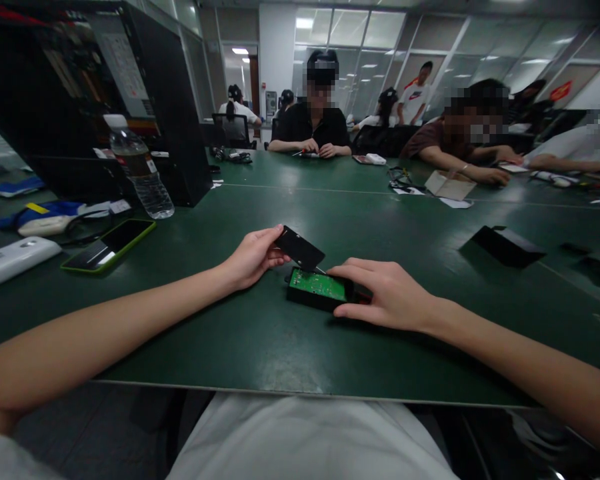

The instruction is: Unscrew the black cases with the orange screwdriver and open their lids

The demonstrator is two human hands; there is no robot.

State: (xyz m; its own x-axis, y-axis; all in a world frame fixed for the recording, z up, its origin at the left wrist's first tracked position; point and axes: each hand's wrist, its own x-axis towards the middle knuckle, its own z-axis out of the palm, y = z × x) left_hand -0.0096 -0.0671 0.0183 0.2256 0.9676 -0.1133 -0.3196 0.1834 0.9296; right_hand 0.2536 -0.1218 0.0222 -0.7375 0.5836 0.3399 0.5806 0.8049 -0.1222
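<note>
A thin black cover plate [303, 248] is pinched at its left end in my left hand [261, 255], tilted just above a black box. The small black box [307, 298] rests on the green table and has a green circuit board [317, 283] inside its open top. My right hand [387, 293] grips the box's right end, thumb at the near side and fingers at the far side. A thin metal shaft shows between the cover and the right fingertips; what it belongs to is hidden. Something reddish sits under the right palm.
On the green table [220, 353], a green-edged phone [111, 245], a water bottle [143, 173] and a large black cabinet [165, 100] stand left. A black folded piece [505, 245] and a small beige box [449, 185] lie right. Several people sit across the table.
</note>
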